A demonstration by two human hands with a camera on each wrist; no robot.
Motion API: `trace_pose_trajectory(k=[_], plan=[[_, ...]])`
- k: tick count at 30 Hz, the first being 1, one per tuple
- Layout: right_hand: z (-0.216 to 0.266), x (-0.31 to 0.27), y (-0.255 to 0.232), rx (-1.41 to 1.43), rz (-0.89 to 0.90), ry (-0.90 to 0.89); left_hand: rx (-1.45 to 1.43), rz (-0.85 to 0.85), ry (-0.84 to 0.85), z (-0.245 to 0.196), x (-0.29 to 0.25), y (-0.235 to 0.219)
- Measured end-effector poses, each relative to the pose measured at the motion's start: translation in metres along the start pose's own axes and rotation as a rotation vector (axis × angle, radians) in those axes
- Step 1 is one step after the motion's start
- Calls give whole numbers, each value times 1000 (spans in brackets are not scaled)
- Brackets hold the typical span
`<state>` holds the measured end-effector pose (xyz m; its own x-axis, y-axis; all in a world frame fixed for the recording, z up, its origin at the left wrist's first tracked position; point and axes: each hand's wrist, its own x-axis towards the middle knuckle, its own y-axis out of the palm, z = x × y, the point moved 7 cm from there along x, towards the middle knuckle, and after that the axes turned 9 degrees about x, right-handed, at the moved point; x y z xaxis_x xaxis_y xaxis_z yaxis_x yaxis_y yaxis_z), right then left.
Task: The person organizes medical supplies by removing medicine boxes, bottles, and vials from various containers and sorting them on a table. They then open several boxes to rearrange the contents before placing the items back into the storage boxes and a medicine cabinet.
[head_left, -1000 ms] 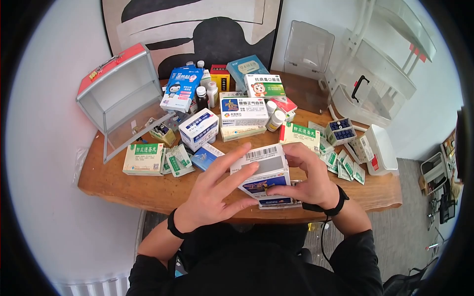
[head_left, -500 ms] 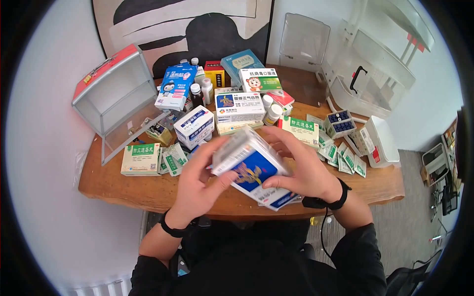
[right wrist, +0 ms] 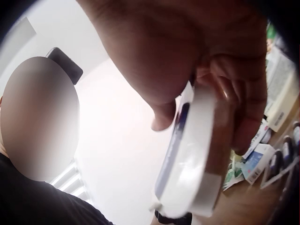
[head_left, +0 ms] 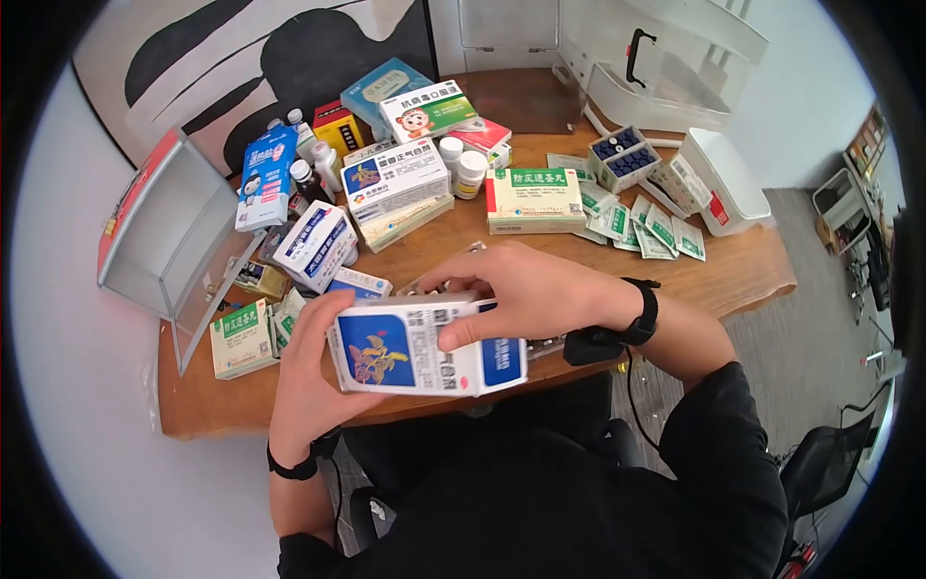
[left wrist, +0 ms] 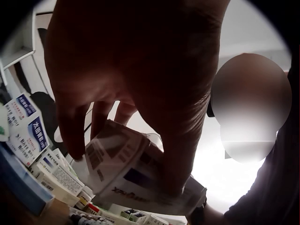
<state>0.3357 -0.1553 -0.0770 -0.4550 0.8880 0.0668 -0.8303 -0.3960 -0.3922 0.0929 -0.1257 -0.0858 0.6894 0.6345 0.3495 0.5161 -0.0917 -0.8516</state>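
Both hands hold a white and blue medicine box (head_left: 386, 355) with a plant picture, above the table's front edge. My left hand (head_left: 311, 381) grips its left end, fingers over the top edge and thumb underneath. On the other end, my right hand (head_left: 545, 282) has its thumb on the printed face and its fingers behind. In the left wrist view, left fingers and thumb span the box (left wrist: 136, 176). The right wrist view has the white box (right wrist: 199, 154) between right thumb and fingers. Partly hidden behind the box lies a clear tray of small vials (head_left: 548, 345).
Medicine boxes (head_left: 397, 179), white bottles (head_left: 471, 176) and a green-and-white box (head_left: 533, 201) stand behind the hands. Green sachets (head_left: 659, 232) lie right, near a vial box (head_left: 625, 157) and white bin (head_left: 725, 183). A red-topped case (head_left: 145, 227) stands open at left.
The box has turned from barcode end up to plant-picture face toward the camera, and moved left. Both hands have shifted their grip, and the head view has swung right.
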Motion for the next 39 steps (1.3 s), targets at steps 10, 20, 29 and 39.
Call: trace_pose_trajectory(k=[10, 20, 29, 39], plan=[[-27, -83, -15, -427, -236, -27, -1128, -30, -678, 77, -79, 35], [-18, -99, 20, -542, -318, -139, -822, 83, -384, 62, -56, 50], [-34, -56, 64, 359, -144, 161, -262, -1, -405, 29, -53, 24], [-41, -44, 63, 236, -263, 226, 85, 90, -333, 3, -57, 9]])
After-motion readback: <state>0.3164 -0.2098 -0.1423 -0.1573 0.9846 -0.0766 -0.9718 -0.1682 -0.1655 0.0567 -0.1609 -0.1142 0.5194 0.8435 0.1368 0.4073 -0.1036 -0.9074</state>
